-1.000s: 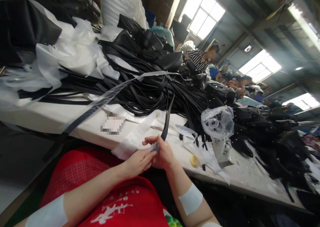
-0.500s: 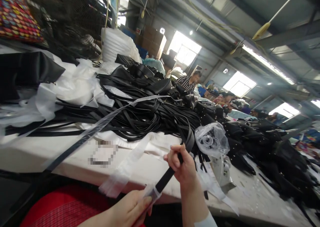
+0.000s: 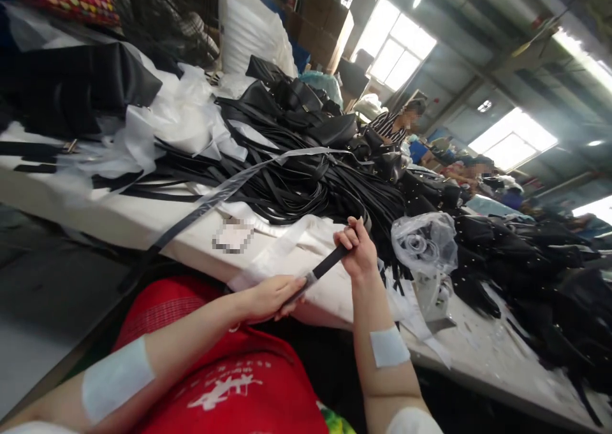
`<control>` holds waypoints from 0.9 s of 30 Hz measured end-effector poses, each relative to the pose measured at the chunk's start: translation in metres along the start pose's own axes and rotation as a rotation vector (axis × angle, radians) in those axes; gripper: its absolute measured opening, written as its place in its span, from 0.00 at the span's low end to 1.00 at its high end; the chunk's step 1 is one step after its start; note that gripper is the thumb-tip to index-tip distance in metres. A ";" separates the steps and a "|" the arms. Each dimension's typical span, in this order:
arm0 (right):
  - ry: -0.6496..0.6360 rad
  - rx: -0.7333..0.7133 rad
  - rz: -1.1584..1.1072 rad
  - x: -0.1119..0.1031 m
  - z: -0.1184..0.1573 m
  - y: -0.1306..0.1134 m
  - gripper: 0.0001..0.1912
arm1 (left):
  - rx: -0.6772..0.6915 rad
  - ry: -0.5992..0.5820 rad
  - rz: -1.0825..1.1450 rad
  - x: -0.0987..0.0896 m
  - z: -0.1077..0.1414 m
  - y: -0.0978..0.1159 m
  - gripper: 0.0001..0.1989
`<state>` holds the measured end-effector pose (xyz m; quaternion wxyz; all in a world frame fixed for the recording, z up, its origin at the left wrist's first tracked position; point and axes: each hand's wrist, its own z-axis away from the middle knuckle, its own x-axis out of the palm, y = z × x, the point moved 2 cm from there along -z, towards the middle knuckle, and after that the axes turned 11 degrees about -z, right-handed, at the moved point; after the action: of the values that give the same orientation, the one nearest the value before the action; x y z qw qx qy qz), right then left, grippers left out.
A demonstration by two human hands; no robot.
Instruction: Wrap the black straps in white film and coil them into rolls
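A black strap [image 3: 329, 262] runs between my two hands over the table's front edge. My right hand [image 3: 357, 246] is closed round its upper stretch, which leads up to the heap of straps. Lower down, my left hand [image 3: 280, 297] grips the strap where a clear plastic sleeve [image 3: 310, 280] covers it. Behind my hands lies a large tangle of black straps [image 3: 296, 185]. Another strap in a clear sleeve [image 3: 210, 198] crosses the table to the left and hangs over its edge.
A white machine [image 3: 433, 297] with a plastic bag [image 3: 425, 243] over its top stands right of my right hand. Black bags [image 3: 516, 249] are heaped along the right. Crumpled white wrapping [image 3: 186, 118] lies at left on the white table [image 3: 191, 255]. A person in stripes [image 3: 389, 125] is farther back.
The camera view has tilted down, so more of my arms and the red apron shows. My hands keep their hold, and less bare strap shows between them.
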<state>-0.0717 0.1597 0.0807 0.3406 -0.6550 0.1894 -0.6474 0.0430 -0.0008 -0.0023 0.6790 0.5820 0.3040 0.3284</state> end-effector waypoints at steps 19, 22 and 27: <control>-0.133 -0.027 -0.090 0.012 0.014 -0.018 0.13 | 0.037 -0.004 -0.093 0.015 0.018 -0.010 0.35; -0.153 0.001 -0.020 0.019 0.024 0.001 0.17 | 0.035 0.008 -0.093 0.012 0.014 -0.001 0.35; -0.249 0.012 0.077 0.041 0.040 -0.003 0.16 | 0.006 0.054 -0.109 0.012 0.010 0.013 0.34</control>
<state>-0.0295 0.1414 0.1147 0.3900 -0.7204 0.1671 -0.5486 0.0568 0.0044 0.0112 0.6856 0.5575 0.3546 0.3057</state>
